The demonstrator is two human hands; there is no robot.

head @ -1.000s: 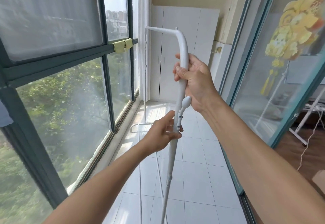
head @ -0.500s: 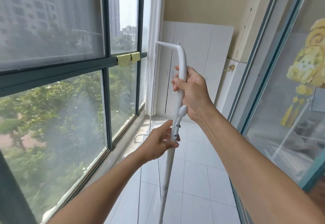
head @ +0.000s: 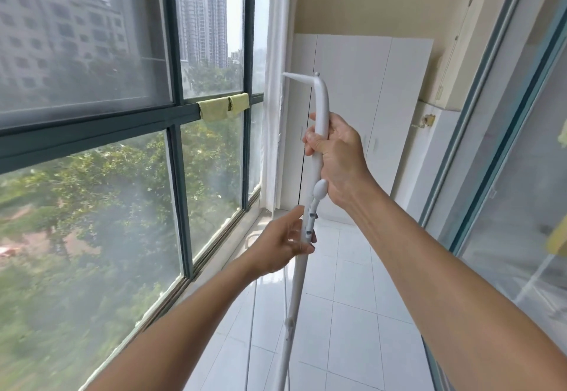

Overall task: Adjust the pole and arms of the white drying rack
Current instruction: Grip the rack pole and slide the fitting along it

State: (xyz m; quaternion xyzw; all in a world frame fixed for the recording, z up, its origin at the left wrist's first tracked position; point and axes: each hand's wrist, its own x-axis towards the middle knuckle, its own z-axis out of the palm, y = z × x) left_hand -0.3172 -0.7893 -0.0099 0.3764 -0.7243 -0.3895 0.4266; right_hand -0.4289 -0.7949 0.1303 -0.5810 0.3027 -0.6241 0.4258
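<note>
The white drying rack's pole rises from the tiled floor in the middle of the view. Its curved upper section bends left at the top into a short arm. My right hand is closed around the upper section, just above an oval white knob. Below the knob, my left hand wraps the pole at the joint with small clips. The rack's base is out of view.
Tall dark-framed windows run along the left, with a yellow cloth draped on the crossbar. A white cabinet stands at the far end. A sliding glass door lines the right. White tiled floor lies between.
The view has tilted upward, showing more sky and buildings. Both hands keep their hold on the pole at about the same spots.
</note>
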